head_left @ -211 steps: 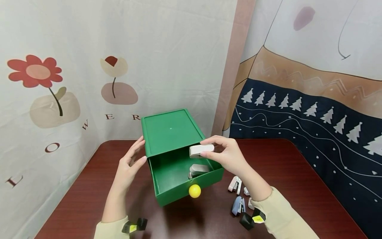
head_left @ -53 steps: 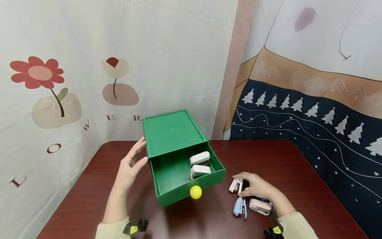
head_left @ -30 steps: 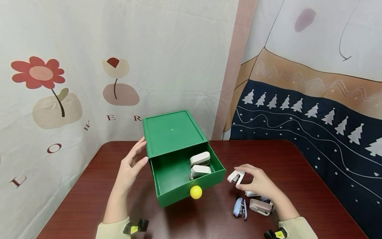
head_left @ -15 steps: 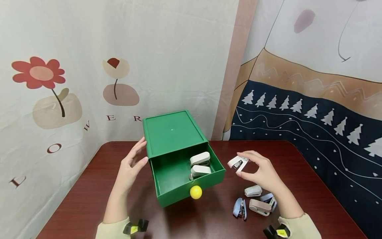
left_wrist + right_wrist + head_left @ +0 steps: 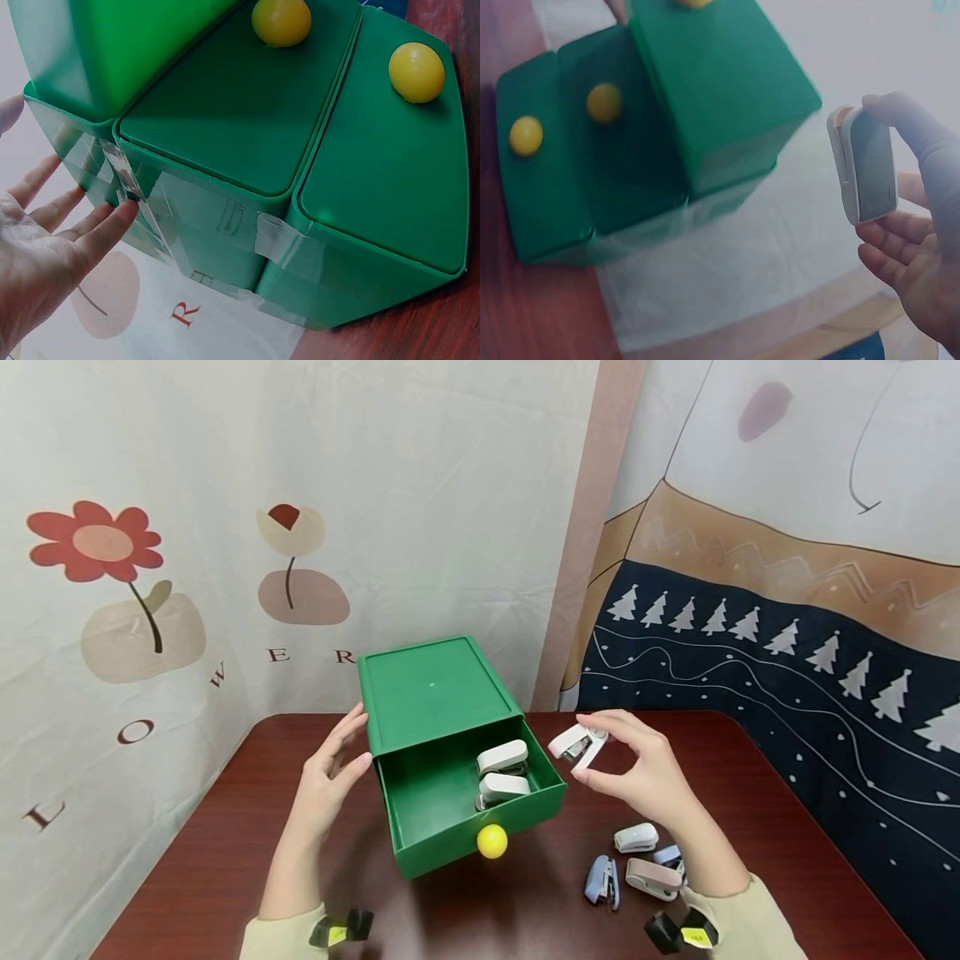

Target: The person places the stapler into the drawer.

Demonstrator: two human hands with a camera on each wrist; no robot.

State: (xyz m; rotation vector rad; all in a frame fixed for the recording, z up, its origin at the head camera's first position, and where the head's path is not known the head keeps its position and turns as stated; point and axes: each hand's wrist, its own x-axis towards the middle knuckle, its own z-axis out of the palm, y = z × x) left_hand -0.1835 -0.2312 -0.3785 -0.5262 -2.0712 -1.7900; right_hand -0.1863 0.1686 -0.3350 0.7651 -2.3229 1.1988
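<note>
By the drawer's [image 5: 442, 850] right edge, the right hand [image 5: 647, 774] pinches a stapler [image 5: 566, 742], likely to put in (that needs left, then down), while the left hand [image 5: 324, 787], fingers spread, touches the box [image 5: 431, 693].

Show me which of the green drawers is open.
The top drawer: it is pulled out, with two white staplers inside. The middle drawer and bottom drawer, seen in the left wrist view, are both closed.
</note>
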